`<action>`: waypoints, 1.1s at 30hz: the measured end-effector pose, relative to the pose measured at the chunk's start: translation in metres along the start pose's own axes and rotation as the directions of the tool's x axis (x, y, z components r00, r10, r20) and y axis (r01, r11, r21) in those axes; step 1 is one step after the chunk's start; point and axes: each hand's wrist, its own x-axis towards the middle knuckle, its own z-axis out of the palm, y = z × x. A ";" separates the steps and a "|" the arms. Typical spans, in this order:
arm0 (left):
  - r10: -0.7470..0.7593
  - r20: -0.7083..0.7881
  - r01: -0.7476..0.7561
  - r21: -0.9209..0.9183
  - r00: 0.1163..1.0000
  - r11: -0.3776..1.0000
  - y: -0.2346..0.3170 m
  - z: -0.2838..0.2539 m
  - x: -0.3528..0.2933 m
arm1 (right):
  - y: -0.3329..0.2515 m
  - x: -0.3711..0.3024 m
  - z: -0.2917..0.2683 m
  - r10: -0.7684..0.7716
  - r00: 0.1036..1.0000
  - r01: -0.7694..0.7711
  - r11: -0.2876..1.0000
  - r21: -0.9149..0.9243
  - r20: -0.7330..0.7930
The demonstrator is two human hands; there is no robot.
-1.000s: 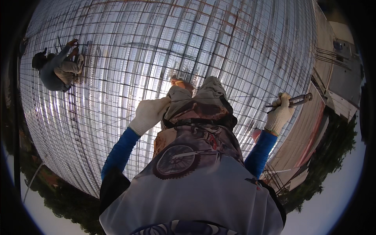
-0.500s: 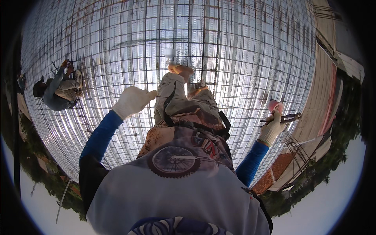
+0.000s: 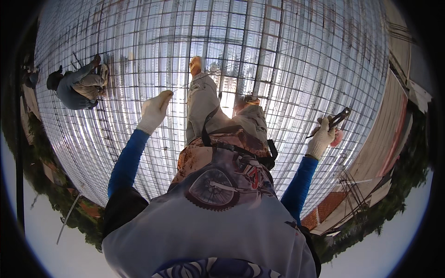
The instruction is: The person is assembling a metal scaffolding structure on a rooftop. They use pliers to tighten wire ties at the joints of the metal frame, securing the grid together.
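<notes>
A co-worker (image 3: 79, 90) crouches on the rebar mesh (image 3: 296, 69); a tiled roof (image 3: 330, 206) lies beyond it. Above it, the left hand (image 3: 154, 111) has a narrow grip, contents unclear; the right hand (image 3: 321, 140) grips pincers (image 3: 339, 116), angled steeper than before.

bright daylight; a white glare burns off the metal decking (image 3: 227, 104) to the right of the left hand (image 3: 154, 112), between the trouser legs (image 3: 203, 104), washing out the mesh (image 3: 324, 60) there, and paler streaks shine below and left of that hand. the shirt (image 3: 208, 236), lower than both hands, sits in dim shade. below and right of the right hand (image 3: 320, 140), trees (image 3: 371, 231) darken against pale sky (image 3: 394, 245). mesh lines bow toward the rim, corners fall black, and fine detail looks soft.
</notes>
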 end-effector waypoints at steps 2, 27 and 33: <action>-0.163 0.033 0.161 0.061 0.986 0.985 -0.022 -0.004 0.022 | 0.015 -0.006 0.044 -0.022 0.999 0.023 1.000 -0.013 0.035; -0.129 -0.022 0.111 -0.381 0.991 0.918 -0.200 0.231 0.250 | 0.377 -0.007 0.625 0.259 0.439 0.801 0.319 -0.506 0.860; -0.144 0.031 0.142 -0.451 0.989 0.881 -0.216 0.268 0.256 | 0.418 0.025 0.787 0.004 0.201 0.967 0.156 -0.199 0.980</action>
